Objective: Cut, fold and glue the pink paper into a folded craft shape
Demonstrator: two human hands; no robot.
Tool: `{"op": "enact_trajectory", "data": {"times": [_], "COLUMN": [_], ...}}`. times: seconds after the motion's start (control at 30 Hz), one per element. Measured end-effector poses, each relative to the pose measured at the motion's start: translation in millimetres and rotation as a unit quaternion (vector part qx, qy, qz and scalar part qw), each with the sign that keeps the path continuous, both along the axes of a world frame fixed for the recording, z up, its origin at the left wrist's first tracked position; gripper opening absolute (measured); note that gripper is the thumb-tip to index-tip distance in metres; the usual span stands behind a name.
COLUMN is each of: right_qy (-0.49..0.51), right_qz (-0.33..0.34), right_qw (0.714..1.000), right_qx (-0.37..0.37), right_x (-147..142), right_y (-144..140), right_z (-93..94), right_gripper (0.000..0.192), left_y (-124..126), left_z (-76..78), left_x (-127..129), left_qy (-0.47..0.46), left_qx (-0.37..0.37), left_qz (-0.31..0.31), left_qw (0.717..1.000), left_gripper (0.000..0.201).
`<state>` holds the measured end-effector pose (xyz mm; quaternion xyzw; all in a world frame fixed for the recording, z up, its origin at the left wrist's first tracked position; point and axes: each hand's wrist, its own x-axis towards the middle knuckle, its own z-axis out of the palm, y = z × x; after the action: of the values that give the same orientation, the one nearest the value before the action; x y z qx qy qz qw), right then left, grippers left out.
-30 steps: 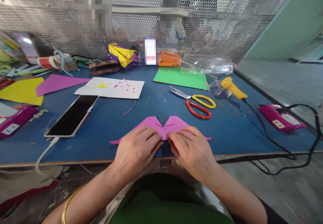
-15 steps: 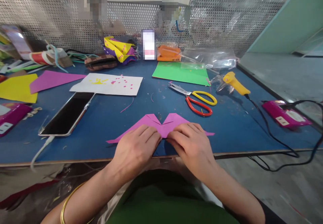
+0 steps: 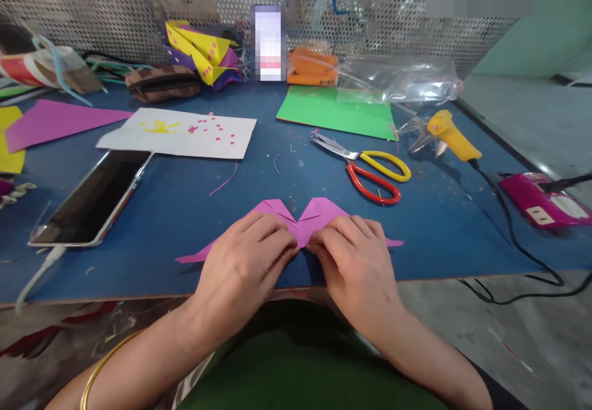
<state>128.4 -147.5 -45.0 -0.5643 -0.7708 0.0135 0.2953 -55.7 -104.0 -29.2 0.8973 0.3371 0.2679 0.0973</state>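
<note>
A folded sheet of pink-purple paper (image 3: 319, 211) lies near the front edge of the blue table, two peaks at the top with a notch between them and a thin point out to each side. My left hand (image 3: 247, 253) pinches its lower edge just left of the middle. On the other side of the notch, my right hand (image 3: 354, 253) grips the same edge, fingers curled. Both sets of fingertips nearly meet, and the palms hide much of the paper. Scissors (image 3: 363, 163) with one yellow and one red handle lie beyond my right hand.
To the left are a phone (image 3: 95, 197) on a cable and a white sheet (image 3: 185, 132) with small paper bits. Green paper (image 3: 337, 111), a yellow glue gun (image 3: 453, 135) and a magenta socket box (image 3: 546, 199) lie to the right. A lit phone (image 3: 268, 43) stands at the back.
The view has tilted down and come closer, so the tabletop things appear larger and spread outward. Both hands keep their pinch on the paper, whose fold looks nearly the same.
</note>
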Motion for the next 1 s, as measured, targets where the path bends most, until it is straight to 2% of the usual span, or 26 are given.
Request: {"op": "enact_trajectory", "data": {"times": [0.17,0.4,0.53,0.7,1.0], "right_qy": [-0.010,-0.001,-0.005,-0.013,0.008], "right_qz": [-0.016,-0.017,-0.016,-0.026,-0.045], "right_qw": [0.999,0.996,0.997,0.998,0.998], "right_qx": [-0.038,-0.084,-0.076,-0.059,-0.052], "right_x": [-1.8,-0.1,-0.6,-1.3,3.8], "right_y": [1.6,7.2,7.7,4.8,2.0], "right_z": [4.3,6.9,6.9,5.5,6.3], "right_gripper": [0.019,0.015,0.014,0.016,0.012], "left_y": [2.0,3.1,1.1,-0.8,3.1], "left_z": [1.2,3.8,5.2,3.2,3.4], "left_x": [2.0,4.3,7.3,10.1,10.4], "left_qy": [0.018,0.080,0.061,0.062,0.051], "left_qx": [-0.050,-0.011,-0.013,0.005,-0.012], "left_qz": [0.035,0.055,0.064,0.071,0.070], "left_qw": [0.998,0.995,0.996,0.996,0.996], "left_gripper": [0.020,0.027,0.021,0.022,0.017]}}
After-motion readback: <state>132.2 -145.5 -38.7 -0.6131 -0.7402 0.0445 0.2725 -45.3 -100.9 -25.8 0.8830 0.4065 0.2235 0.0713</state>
